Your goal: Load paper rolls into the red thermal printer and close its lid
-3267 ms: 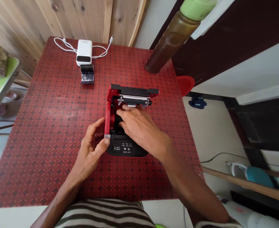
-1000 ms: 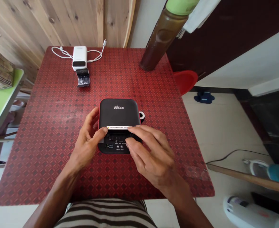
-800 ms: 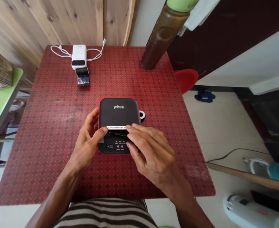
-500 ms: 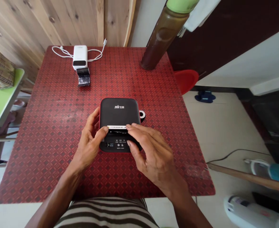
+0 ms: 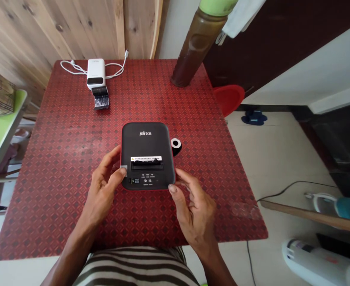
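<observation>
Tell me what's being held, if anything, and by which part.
The black device, by its sides: left hand at the left edge, right hand at the near right corner.

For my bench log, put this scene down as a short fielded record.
Surface: red patterned table
Main item: black device with red sides, slot toward the wearer
Left hand: thumb on the device's near left corner
Right hand: thumb at its near right corner
Right of device: dark roll with a white ring
Far left: white gadget, black strip at its near end
Far right: brown bottle
</observation>
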`<state>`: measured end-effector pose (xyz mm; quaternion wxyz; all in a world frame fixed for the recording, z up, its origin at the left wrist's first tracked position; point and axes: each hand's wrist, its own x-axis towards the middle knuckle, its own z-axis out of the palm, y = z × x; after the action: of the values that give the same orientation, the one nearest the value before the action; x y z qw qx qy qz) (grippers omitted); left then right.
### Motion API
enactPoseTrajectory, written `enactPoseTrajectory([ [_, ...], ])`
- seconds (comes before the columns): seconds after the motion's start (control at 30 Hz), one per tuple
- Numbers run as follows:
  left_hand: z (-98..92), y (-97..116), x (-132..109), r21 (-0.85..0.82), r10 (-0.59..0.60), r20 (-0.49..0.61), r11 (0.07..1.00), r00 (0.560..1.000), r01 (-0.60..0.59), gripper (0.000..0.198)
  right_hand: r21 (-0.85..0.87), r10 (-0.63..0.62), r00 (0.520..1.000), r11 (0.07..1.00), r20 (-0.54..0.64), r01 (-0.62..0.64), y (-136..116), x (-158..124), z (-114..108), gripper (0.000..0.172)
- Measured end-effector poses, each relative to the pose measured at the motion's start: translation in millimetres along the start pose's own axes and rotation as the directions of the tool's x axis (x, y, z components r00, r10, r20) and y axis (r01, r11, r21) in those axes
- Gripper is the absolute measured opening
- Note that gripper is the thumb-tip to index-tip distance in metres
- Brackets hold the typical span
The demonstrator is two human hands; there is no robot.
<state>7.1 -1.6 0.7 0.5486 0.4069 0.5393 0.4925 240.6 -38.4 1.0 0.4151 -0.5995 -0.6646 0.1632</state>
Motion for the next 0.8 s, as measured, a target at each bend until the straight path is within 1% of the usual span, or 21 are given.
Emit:
enactPoseTrajectory([
  [0.33, 1.4, 7.0, -0.4, 0.02, -0.003, 0.011, 1.0, 1.0, 0.003, 0.05, -0.028, -0.061, 0.998, 0.998, -0.017, 0.061, -0.9, 6.1, -0.1, 0.026],
  [0.7, 11.5, 11.9, 5.2, -0.028, -0.054, -0.065, 0.998, 0.996, 0.053, 0.051, -0.016, -0.06, 0.998, 0.998, -0.019, 0.06, -1.7, 6.7, 1.1, 0.025],
  [0.8, 11.7, 8.4, 6.2, -0.059, -0.066, -0.057, 0.996, 0.996, 0.063, 0.055, -0.004, -0.075, 0.997, 0.997, -0.029, 0.075, -2.2, 6.4, 1.8, 0.025],
])
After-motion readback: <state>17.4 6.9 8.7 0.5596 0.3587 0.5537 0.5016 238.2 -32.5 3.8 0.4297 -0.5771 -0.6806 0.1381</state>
